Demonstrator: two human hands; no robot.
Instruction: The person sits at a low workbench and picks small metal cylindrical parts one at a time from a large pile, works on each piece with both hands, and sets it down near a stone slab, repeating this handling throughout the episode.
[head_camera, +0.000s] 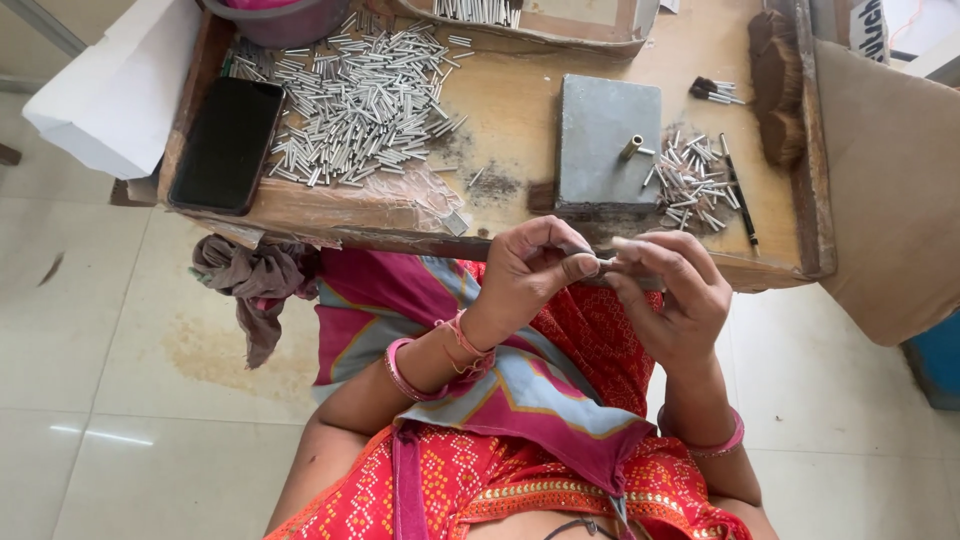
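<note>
Left hand and right hand pinched together on one small metal tube — large heap of tubes on the table seemingly unprocessed, smaller pile beside the grey block.

Silver tubes, black phone, grey block (brass peg), red-patterned dress.

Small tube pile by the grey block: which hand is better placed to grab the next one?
Probably the right hand. It sits just below the small tube pile beside the grey block. The left hand is further from it, nearer the table's middle. Both hands' fingertips currently meet on one small piece.
</note>
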